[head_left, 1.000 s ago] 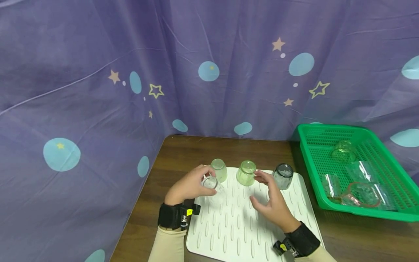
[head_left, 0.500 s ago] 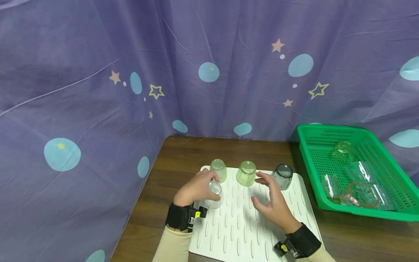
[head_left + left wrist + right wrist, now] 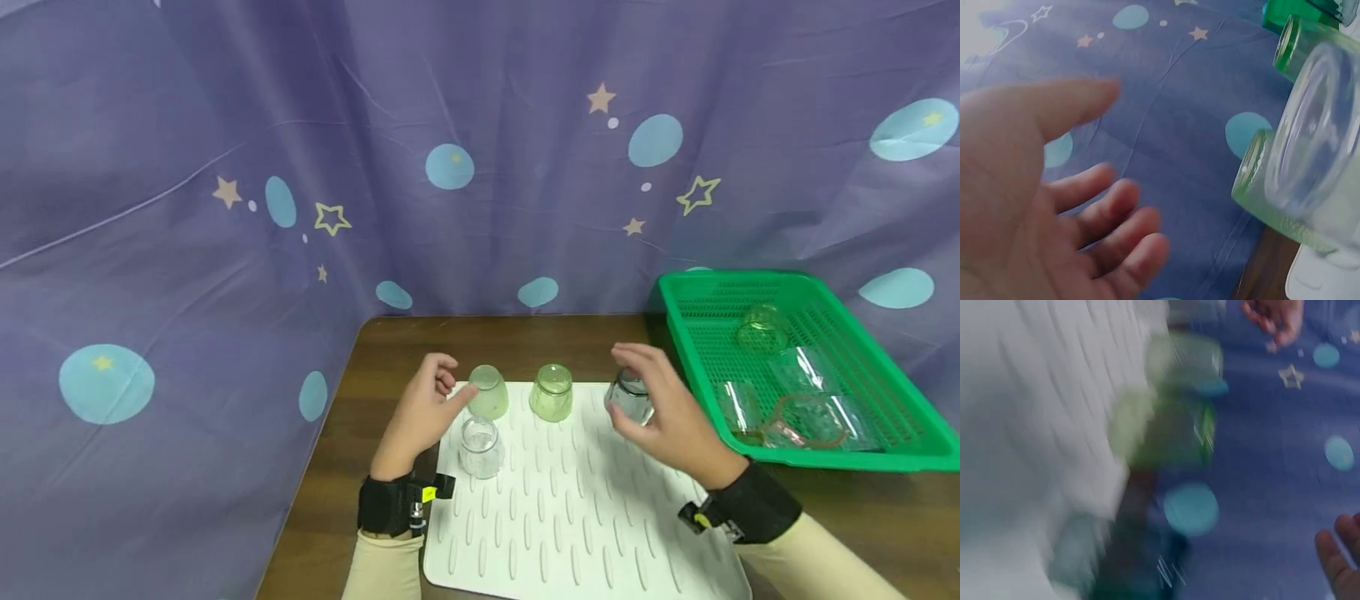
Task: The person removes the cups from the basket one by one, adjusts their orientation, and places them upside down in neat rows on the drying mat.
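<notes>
Near the left edge of the white mat (image 3: 555,537), the clear glass tumbler (image 3: 481,458), probably light, rigid, slippery and breakable, calls for a grip round its sides; the left hand (image 3: 420,417) and right hand (image 3: 675,423), the latter near the smoke-grey tumbler (image 3: 627,404), are empty.

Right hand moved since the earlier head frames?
Yes: judged against the green basket, the right hand has shifted right, closer to that basket.

pretty fun purple curtain (image 3: 480,233) with light blue blobs (image 3: 450,167) and little stars (image 3: 601,98), hanging behind and left of a brown wood-grain desk (image 3: 577,343)
</notes>
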Motion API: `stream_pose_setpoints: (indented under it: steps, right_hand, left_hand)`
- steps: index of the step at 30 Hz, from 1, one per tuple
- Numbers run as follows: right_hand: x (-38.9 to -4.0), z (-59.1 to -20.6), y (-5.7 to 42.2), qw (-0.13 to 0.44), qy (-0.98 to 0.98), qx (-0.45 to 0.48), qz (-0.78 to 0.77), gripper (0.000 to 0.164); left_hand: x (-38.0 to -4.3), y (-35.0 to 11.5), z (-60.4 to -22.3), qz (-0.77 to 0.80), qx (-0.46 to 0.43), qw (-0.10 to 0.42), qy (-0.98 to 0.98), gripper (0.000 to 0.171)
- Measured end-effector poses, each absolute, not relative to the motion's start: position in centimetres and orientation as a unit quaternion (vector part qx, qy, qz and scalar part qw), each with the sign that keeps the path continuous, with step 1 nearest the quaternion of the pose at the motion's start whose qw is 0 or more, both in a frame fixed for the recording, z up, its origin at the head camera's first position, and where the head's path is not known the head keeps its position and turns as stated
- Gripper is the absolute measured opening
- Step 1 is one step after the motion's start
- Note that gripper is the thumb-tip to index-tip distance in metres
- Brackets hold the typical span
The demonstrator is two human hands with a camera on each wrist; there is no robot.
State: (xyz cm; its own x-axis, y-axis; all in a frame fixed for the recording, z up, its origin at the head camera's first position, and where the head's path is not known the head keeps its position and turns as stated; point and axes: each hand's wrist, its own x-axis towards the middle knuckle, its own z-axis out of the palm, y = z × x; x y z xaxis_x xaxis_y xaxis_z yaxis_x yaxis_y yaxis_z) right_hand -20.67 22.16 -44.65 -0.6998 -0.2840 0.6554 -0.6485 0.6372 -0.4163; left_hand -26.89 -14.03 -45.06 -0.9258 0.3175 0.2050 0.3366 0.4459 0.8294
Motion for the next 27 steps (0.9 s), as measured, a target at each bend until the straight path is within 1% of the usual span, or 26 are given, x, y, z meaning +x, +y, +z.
stream_pose_setpoints:
  steps: [3,5,7,10,13,16,18,20,24,27]
  right_hand:
    - [-22.3,-41.6,25.2,0.266,-0.885,0.241,0.296,0.074]
    - [-23.3,-40.0,27.4,0.228,-0.912,0.204,0.274,0.071]
    - [-24.5,-38.9,29.7,0.166,-0.938,0.167,0.253,0.065]
    - [-26.0,-38.3,33.2,0.039,-0.971,0.137,0.194,0.064]
    - [-26.7,-38.7,36.0,-0.089,-0.977,0.149,0.123,0.077]
    - [-26.3,-39.5,37.5,-0.172,-0.966,0.171,0.084,0.095]
    - [-25.7,-40.1,37.8,-0.197,-0.961,0.177,0.077,0.102]
    - [-25.0,-40.5,37.7,-0.203,-0.960,0.179,0.073,0.104]
    - [-23.4,-41.2,37.8,-0.205,-0.960,0.177,0.071,0.102]
    - [-22.2,-41.8,38.0,-0.229,-0.955,0.155,0.111,0.098]
  left_hand:
    - [-27.1,-15.0,-45.0,-0.519,-0.153,0.074,-0.838,0.061]
    - [-27.0,-15.7,-45.0,-0.535,-0.132,0.099,-0.829,0.067]
    - [-27.1,-16.3,-45.0,-0.552,-0.116,0.115,-0.818,0.070]
    - [-27.0,-17.0,-45.0,-0.571,-0.100,0.131,-0.804,0.071]
    - [-27.0,-17.4,-44.9,-0.582,-0.091,0.133,-0.797,0.069]
    - [-26.9,-17.7,-44.8,-0.584,-0.088,0.128,-0.796,0.069]
    - [-26.9,-17.8,-44.6,-0.585,-0.088,0.128,-0.796,0.069]
    - [-27.2,-17.8,-44.7,-0.583,-0.088,0.129,-0.797,0.071]
    - [-27.7,-17.3,-44.9,-0.584,-0.097,0.124,-0.797,0.072]
    - [-27.9,-16.8,-45.0,-0.584,-0.102,0.115,-0.797,0.072]
